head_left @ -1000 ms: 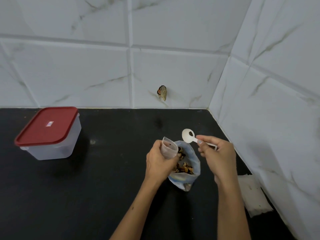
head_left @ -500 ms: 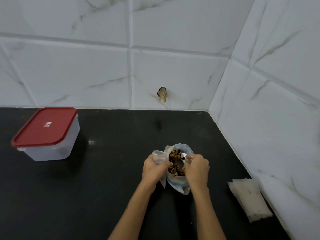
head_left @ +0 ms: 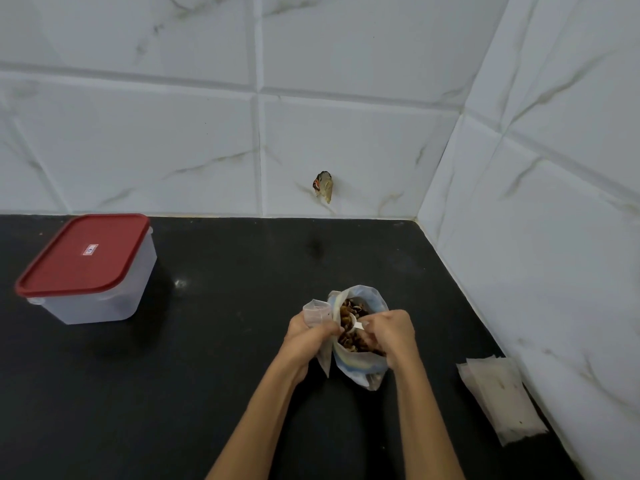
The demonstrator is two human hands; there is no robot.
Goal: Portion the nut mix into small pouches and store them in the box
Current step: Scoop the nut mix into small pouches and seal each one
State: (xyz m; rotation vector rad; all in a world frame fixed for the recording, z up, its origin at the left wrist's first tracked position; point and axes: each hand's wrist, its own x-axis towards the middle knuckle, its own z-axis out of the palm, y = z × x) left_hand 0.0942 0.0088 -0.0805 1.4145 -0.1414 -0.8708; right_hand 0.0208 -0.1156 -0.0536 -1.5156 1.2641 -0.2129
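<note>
The left hand (head_left: 311, 336) is closed around a small clear pouch (head_left: 317, 315) and pinches the near rim of the open bag of nut mix (head_left: 358, 336). The right hand (head_left: 391, 332) is curled around the handle of a white spoon (head_left: 356, 323), whose bowl sits down among the nuts. The bag stands between the two hands on the black surface (head_left: 225, 358). A box with a red lid (head_left: 86, 268) stands closed, well off beyond the left hand. A stack of empty pouches (head_left: 502, 396) lies to the right of the right hand, by the tiled wall.

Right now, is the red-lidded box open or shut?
Shut. The red lid lies flat over the whole rim of the clear box, which stands apart on the counter at the left, away from both hands.
</note>
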